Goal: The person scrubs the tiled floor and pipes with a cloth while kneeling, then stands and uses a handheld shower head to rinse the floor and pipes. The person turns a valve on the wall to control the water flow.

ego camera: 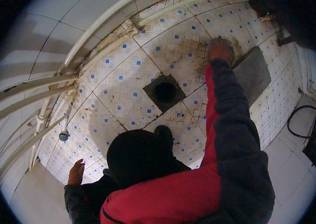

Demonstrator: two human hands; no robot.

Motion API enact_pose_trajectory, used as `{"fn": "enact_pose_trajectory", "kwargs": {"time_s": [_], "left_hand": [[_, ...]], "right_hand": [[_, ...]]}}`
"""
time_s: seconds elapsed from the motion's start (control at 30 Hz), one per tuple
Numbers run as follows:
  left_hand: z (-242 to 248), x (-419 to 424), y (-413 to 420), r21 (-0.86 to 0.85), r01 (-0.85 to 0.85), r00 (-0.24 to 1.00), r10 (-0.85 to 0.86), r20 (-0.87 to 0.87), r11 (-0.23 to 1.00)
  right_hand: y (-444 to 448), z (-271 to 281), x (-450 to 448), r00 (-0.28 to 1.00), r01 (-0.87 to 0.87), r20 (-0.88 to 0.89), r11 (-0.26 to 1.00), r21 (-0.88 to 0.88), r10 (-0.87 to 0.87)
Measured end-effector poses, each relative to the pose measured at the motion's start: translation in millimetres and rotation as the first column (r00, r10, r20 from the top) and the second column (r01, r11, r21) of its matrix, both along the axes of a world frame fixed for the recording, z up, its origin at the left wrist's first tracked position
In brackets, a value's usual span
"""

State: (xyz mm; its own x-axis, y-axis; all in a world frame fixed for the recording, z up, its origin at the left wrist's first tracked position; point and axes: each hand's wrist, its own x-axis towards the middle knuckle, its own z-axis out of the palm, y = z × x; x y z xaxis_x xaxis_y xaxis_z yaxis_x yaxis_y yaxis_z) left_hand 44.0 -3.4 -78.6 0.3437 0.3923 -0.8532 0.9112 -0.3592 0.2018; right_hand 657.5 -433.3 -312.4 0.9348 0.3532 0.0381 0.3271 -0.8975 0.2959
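Note:
My right hand [221, 50] reaches far forward and is down at the patterned tile floor [149, 84], over a brown-stained patch. It is blurred, and whatever may be under its fingers is hidden. Left of my right forearm lies a dark square recess [150, 89] in the floor with a round drain hole [165, 91] at its middle. A grey square patch [254, 75] sits just right of the same forearm. My left hand [76, 172] is held beside my dark-clothed knee, its fingers loosely spread with nothing seen in them.
White pipes [96, 30] run along the tiled wall at left, and a short pipe ends in a dark round cap [63, 136]. A brass-coloured fitting [265, 18] is at upper right. A black hose [288, 120] loops at the right edge.

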Motion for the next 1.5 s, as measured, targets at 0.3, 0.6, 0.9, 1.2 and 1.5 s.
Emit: {"fn": "enact_pose_trajectory", "kwargs": {"time_s": [0.3, 0.6, 0.9, 1.2, 1.5], "left_hand": [[-17.6, 57.0, -3.1, 0.016, 0.112, 0.991, -0.113, 0.078, 0.994], [-25.2, 47.1, -2.1, 0.000, 0.065, 0.997, -0.065, 0.043, 0.998], [6.4, 28.7, -15.4, 0.002, 0.051, 0.998, -0.051, -0.023, 0.999], [12.4, 54.3, -23.2, -0.025, -0.039, 0.995, 0.041, 0.096, 0.999], [8.0, 27.1, -5.8, 0.015, 0.015, 0.998, -0.015, 0.063, 1.000]], "right_hand": [[169.0, -6.3, -100.4, 0.873, -0.141, -0.284, 0.762, 0.632, 0.397], [11.4, 24.8, -94.2, 0.988, -0.088, -0.089, 0.935, 0.344, 0.125], [54.1, -30.5, -7.5, 0.998, 0.055, -0.007, 0.912, 0.406, -0.058], [211.5, -8.9, -115.9, 0.892, -0.297, -0.094, 0.731, 0.614, 0.442], [295.8, 8.5, -312.5, 0.572, -0.449, -0.228, 0.534, 0.717, 0.788]]}}
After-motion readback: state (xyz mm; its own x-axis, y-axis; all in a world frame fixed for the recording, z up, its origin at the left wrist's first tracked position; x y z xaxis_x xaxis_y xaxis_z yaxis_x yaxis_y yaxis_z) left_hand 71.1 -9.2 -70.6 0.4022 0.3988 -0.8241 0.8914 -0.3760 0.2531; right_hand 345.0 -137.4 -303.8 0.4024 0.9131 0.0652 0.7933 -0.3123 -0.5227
